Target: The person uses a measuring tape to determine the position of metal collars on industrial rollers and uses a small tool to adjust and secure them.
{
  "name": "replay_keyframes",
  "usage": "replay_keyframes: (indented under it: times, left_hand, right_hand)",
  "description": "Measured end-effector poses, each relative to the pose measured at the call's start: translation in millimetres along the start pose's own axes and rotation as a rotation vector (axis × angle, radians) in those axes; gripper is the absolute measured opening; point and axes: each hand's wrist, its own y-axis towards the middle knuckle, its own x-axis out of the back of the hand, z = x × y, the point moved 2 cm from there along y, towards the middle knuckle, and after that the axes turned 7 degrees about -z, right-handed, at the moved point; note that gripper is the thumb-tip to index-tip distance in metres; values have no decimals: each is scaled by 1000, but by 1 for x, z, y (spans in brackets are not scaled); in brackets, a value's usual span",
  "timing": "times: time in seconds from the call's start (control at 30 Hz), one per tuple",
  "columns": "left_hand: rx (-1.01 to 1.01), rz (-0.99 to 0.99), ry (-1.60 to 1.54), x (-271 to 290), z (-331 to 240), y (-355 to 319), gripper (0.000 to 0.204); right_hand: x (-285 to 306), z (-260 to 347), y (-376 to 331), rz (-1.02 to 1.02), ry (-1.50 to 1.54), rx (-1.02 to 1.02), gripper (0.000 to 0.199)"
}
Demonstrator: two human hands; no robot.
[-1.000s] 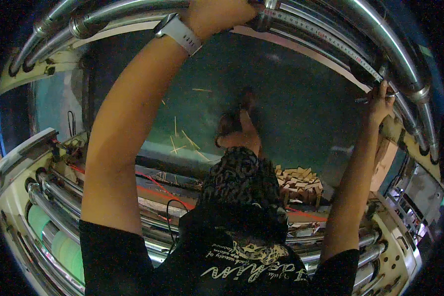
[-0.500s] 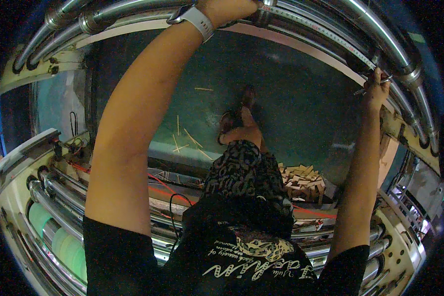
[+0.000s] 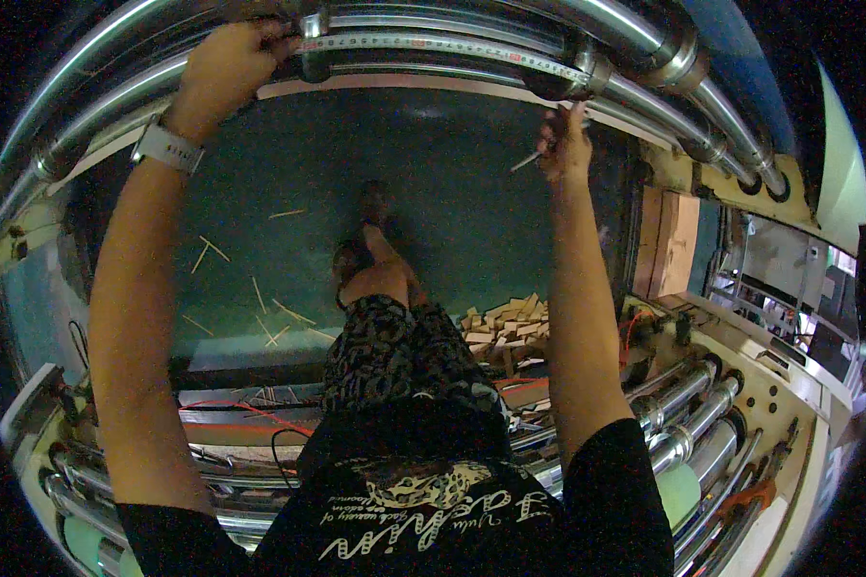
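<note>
Compared with half a second ago, your right hand has slid well inward along the pipes, from the far right bend to a spot near the coupling at top centre-right, and your arm now stands almost straight up. Your left hand has shifted too, sitting further left than before, with the white wristwatch lower in view. Your head has swung right, so the room on that side shows more.

Left grip is clamped on the end of the tape measure, pinning it against the shiny steel pipes by a coupling. The tape runs rightward along the pipe run to just above your right hand. Right grip is pinched together on a thin pencil-like marker, its tip pointing left-down, just below the tape.

Down below, the green floor has wood splinters scattered across it, and a pile of small wooden blocks lies near your feet, to the right. More steel pipes curve along the lower right beside a cream-coloured panel, and a cardboard-brown box sits on the right side. A red cable lies near the lower left pipes.
</note>
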Motion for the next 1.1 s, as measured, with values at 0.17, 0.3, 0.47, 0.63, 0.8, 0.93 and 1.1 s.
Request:
replay_keyframes:
  times: [0.17,0.3,0.47,0.63,0.8,0.93,1.1]
  left_hand:
    - [46,37,-5,7,-11,-1,28]
    - [-24,3,-17,8,-8,-1,28]
    - [-6,49,-47,3,-1,3,26]
    - [32,24,-57,0,0,2,27]
    - [-37,-28,-46,0,1,1,28]
    - [-18,-10,-77,2,-4,0,28]
    - [0,67,-39,9,-8,2,28]
  right_hand:
    - [-21,0,14,246,221,-62,53]
    - [-27,3,11,256,268,-89,55]
    - [-25,2,14,238,268,-81,51]
    - [-28,5,11,213,279,-95,53]
    - [-27,5,12,224,265,-82,53]
    - [-26,5,12,213,261,-89,52]
    - [-27,7,9,153,234,-97,51]
